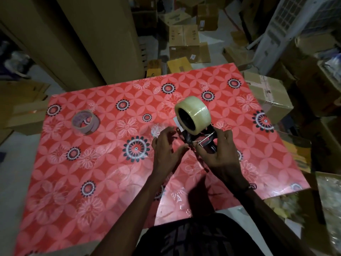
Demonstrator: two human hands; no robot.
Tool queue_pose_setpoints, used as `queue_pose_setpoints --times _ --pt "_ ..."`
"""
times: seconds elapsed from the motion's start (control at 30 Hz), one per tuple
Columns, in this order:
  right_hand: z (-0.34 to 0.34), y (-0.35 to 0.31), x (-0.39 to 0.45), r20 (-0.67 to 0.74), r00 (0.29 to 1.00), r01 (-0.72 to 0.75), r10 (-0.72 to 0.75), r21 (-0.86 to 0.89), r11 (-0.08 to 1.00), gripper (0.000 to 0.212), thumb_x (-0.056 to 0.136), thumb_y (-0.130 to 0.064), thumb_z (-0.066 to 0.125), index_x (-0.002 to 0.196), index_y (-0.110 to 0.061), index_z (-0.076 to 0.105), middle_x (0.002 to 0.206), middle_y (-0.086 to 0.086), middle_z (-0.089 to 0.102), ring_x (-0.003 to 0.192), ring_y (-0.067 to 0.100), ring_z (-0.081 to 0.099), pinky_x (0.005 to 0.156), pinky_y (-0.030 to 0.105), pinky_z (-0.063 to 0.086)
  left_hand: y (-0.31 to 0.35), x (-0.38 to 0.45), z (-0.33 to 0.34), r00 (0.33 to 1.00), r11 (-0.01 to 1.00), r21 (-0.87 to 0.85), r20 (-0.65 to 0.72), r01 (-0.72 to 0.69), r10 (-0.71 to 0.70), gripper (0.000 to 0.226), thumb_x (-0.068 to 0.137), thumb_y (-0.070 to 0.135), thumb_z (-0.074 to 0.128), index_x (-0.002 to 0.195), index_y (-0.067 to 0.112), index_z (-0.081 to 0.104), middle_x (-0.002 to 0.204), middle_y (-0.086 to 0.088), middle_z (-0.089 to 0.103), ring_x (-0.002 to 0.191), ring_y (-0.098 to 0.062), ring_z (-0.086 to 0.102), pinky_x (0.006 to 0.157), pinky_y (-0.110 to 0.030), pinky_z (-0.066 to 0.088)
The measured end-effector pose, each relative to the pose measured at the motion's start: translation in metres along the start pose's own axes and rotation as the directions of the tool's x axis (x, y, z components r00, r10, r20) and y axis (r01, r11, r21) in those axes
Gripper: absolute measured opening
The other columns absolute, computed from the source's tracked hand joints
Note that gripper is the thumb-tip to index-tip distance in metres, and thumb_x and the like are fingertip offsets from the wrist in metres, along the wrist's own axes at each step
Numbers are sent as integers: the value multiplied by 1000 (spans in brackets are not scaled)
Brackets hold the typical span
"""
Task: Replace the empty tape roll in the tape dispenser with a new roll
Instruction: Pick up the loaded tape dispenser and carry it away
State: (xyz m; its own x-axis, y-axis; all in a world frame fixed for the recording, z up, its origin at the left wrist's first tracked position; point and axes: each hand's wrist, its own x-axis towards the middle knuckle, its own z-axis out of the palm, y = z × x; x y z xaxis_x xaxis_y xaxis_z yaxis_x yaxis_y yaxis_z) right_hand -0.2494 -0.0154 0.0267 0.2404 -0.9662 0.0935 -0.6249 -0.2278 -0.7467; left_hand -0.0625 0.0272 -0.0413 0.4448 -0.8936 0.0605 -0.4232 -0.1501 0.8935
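Observation:
A full roll of clear tape sits mounted on the black tape dispenser, held above the table's right middle. My right hand grips the dispenser's handle from below. My left hand is beside the dispenser's front end with fingers spread and relaxed, fingertips close to the metal blade area; whether they touch tape I cannot tell. The empty cardboard tape core lies on the table to the far left, apart from both hands.
The table wears a red flowered plastic cover. Cardboard boxes crowd the floor behind it, and more boxes press against its right edge. A tall brown carton stands at the back left.

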Motion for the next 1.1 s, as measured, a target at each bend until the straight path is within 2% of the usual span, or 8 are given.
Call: queue_pose_setpoints --times 0.07,0.17,0.3,0.37,0.5,0.7,0.9,1.1 --pt "0 6 -4 8 1000 1 -1 27 1000 67 86 -48 83 141 -18 60 113 1 48 85 13 58 72 35 55 -13 -7 0 999 999 6 -4 43 -43 77 82 45 91 144 34 47 138 14 58 132 -9 60 106 -52 55" --pt "-2 14 -7 20 999 38 -39 51 998 70 86 -53 80 140 -15 58 115 5 49 90 23 68 76 47 64 -23 -15 -3 998 995 80 -21 53 -52 78 81 41 90 145 31 45 139 13 57 133 -11 59 112 -49 48" --pt "-4 24 -11 44 997 69 -70 21 997 71 87 -43 85 144 -9 57 121 8 50 95 23 67 78 48 67 -23 -16 -2 999 985 165 -12 39 -38 80 82 42 86 147 30 41 141 13 56 135 -9 55 115 -53 42" --pt "-5 26 -15 59 996 72 -72 -1 997 72 88 -38 88 144 -7 56 123 9 50 92 19 64 75 43 66 -22 -15 -1 1000 977 212 -24 10 -5 79 84 42 84 148 25 42 140 9 58 131 -5 55 115 -56 40" --pt "-10 28 -30 60 994 88 -87 -27 996 70 88 -35 88 143 -3 57 118 4 46 83 -2 52 68 12 46 -26 -13 -1 1000 967 256 -5 -10 12 77 84 43 83 147 23 44 135 7 65 128 -11 57 117 -58 35" --pt "-15 31 -65 66 998 4 -2 -28 1000 70 87 -45 85 142 -12 56 123 7 48 91 23 64 76 48 66 -39 -13 1 998 987 152 25 -58 55 69 88 45 79 144 23 45 130 6 64 128 -14 63 115 -61 39" --pt "-19 31 -102 -4 998 -61 60 -74 995 81 88 -56 77 149 -8 53 127 12 51 98 21 60 80 37 60 -33 -31 -5 976 945 247 26 -214 215 39 98 28 70 131 20 49 123 -2 62 119 -23 59 115 -60 33" --pt "-19 43 -124 -31 995 -101 98 -117 988 77 88 -44 86 149 -12 52 122 8 50 98 28 66 78 47 62 -33 -57 -14 968 923 297 123 -245 217 39 93 18 68 129 22 53 131 4 57 127 -18 55 121 -57 28"
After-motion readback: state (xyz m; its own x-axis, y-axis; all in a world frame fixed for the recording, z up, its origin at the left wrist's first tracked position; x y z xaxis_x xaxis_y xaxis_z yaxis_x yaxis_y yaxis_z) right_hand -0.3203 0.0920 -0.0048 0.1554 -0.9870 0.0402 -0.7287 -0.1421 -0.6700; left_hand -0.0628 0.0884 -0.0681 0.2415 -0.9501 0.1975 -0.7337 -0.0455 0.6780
